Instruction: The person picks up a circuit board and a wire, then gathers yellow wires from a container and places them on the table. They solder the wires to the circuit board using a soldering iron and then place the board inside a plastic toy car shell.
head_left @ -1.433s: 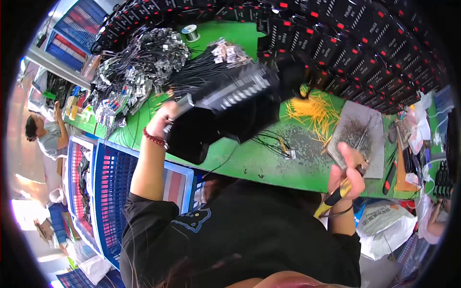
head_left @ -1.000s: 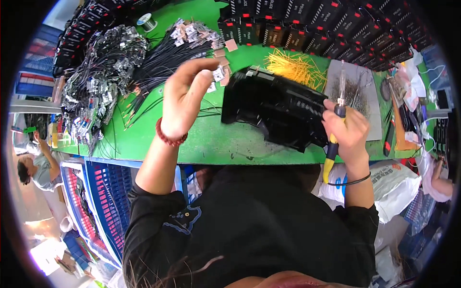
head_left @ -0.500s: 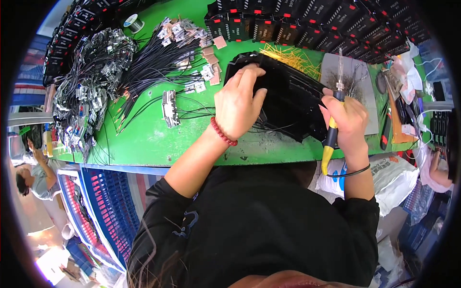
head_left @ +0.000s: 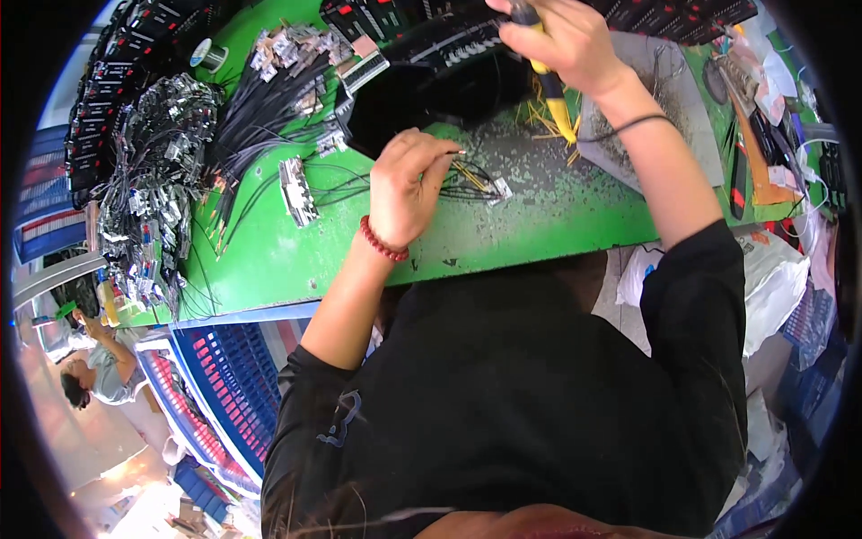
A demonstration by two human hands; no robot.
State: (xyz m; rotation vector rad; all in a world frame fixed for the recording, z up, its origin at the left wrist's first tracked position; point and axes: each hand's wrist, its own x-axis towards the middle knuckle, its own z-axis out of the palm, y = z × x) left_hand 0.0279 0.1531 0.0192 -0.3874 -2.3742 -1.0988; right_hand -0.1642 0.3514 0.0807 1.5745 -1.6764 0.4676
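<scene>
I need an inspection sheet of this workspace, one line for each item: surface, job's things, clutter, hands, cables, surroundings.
Surface: green table, worn and speckled near the middle.
Job's things: small wire harness with yellow and black leads; yellow-handled tool; large black unit.
Clutter: metal connector strip, solder reel, grey mat with wire scraps.
Hands: left hand pinches a lead of the harness; right hand grips the tool.
Cables: black wire bundles and a heap of harnesses at the left.
Surroundings: blue crates under the table; another person at lower left.
</scene>
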